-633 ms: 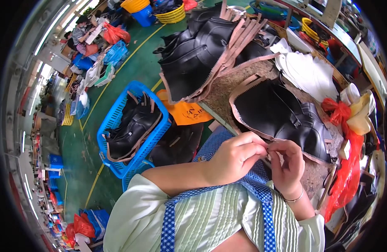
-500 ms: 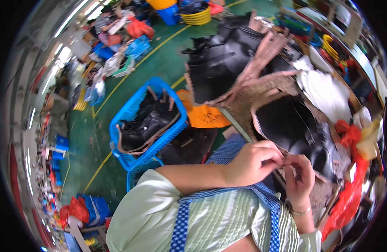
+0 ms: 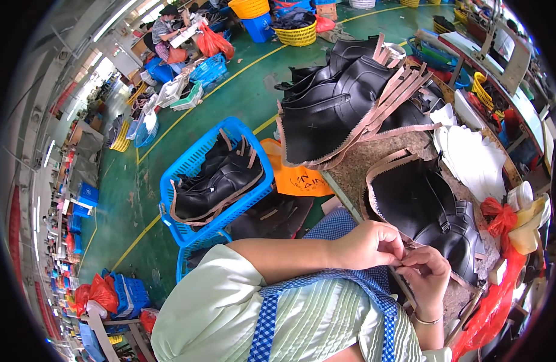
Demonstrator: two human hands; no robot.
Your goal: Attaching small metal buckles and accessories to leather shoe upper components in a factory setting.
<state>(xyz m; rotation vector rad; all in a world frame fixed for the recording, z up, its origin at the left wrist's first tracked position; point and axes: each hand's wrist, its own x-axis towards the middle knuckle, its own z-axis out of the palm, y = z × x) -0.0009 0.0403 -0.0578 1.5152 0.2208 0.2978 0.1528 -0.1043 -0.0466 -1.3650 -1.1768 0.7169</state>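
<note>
My left hand (image 3: 372, 246) and my right hand (image 3: 426, 273) meet at the near edge of the worktable, fingertips pinched close together. Whatever lies between the fingers is too small to make out. Just beyond them lies a black leather shoe upper (image 3: 410, 190), edged with brownish-pink zipper tape and fitted with a small strap. Farther off, a stack of similar black leather uppers (image 3: 326, 130) is piled on the table, their zipper tapes hanging toward the right.
A blue basket (image 3: 263, 181) of black uppers stands left of the table, beside an orange bag (image 3: 296, 175). White cut pieces (image 3: 474, 157) and a red plastic bag (image 3: 495, 301) lie along the right. A person (image 3: 163, 30) sits at the far left.
The view has shifted, so the surroundings sit a little lower and look sharper. Both hands stay pinched together by the near upper, with only slight finger movement.
</note>
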